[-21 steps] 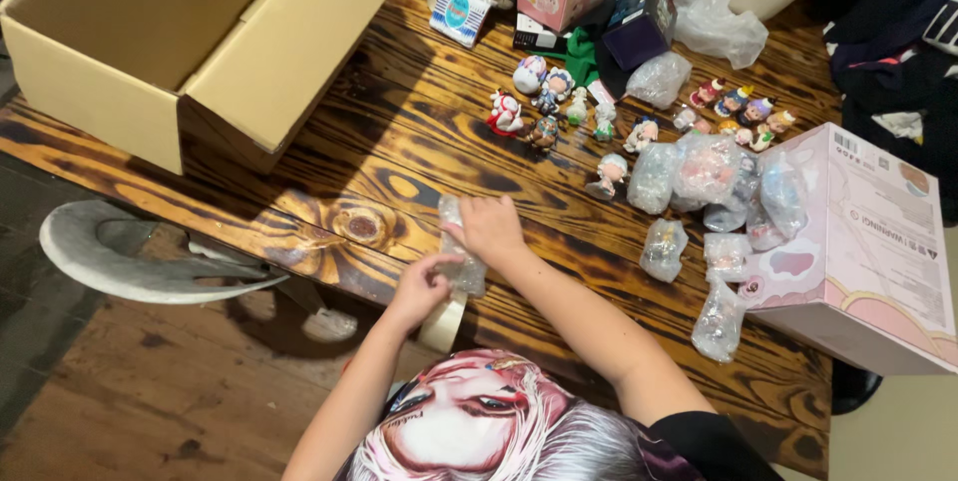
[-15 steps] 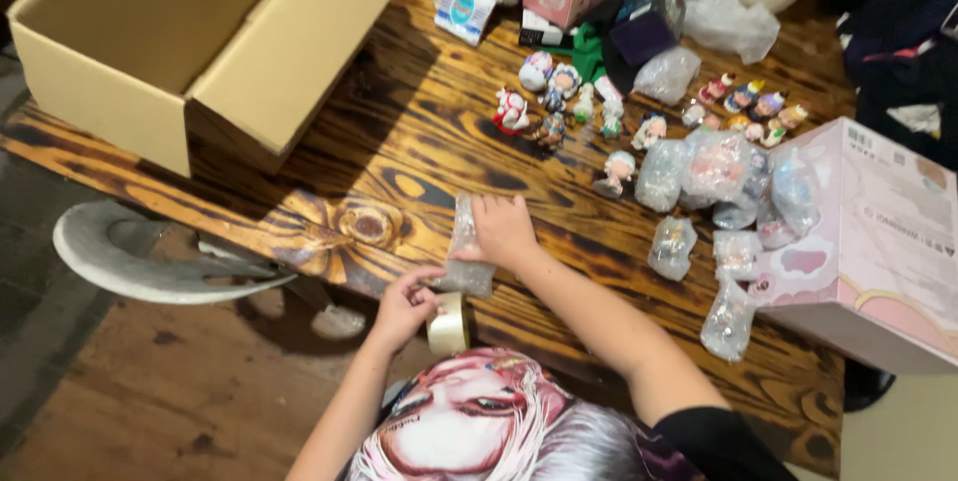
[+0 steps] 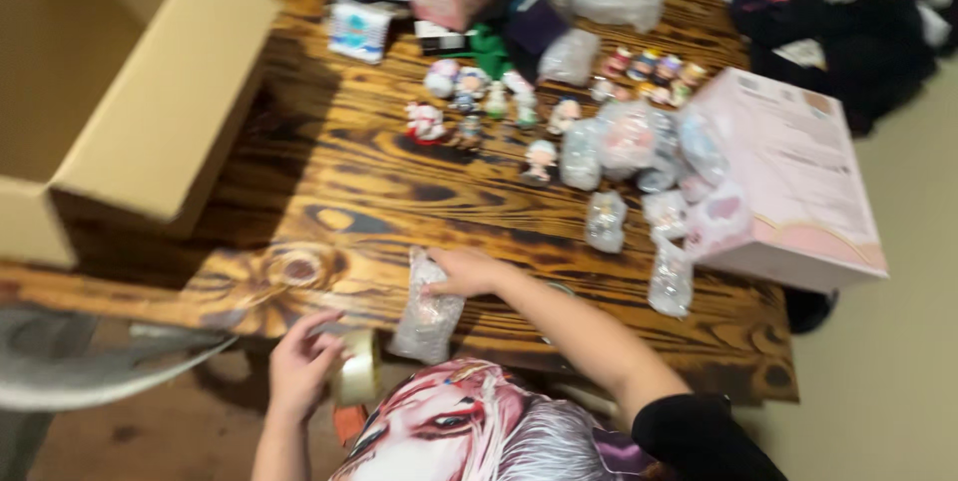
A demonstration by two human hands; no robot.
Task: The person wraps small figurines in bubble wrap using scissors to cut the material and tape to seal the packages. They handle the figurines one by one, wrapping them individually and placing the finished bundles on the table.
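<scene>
Since the earlier frames the camera has swung left and blurred, and the left hand (image 3: 299, 366) has dropped away from the bundle, below the table edge, with the roll of clear tape (image 3: 359, 373). Left fingers curl around the roll, grasping it (how tight cannot be judged through the blur). Right hand (image 3: 464, 271) lies flat on the upper end of the bubble-wrapped bundle (image 3: 427, 309), pinning it to the wooden table (image 3: 329, 197); fingers look spread and pressing rather than closed around it. The bundle sits at the near table edge, its lower end overhanging toward the person, just right of the tape hand. Beyond the right hand, well apart: a cluster of small unwrapped figurines (image 3: 479, 107), still standing bare. To the right of that hand, near a large pink box (image 3: 793, 177), lie several already wrapped bundles (image 3: 639, 157), one of them (image 3: 671, 281) nearest the front edge. An open cardboard carton (image 3: 110, 92) stands far left of the tape hand; its inside cannot be seen from here. Judgement on progress: roughly half done, with a batch wrapped, one bundle wrapped and apparently awaiting tape, about a dozen figurines left to wrap, and nothing visibly packed in the carton yet. No tape strip can be made out on the current bundle (blur limits this).
</scene>
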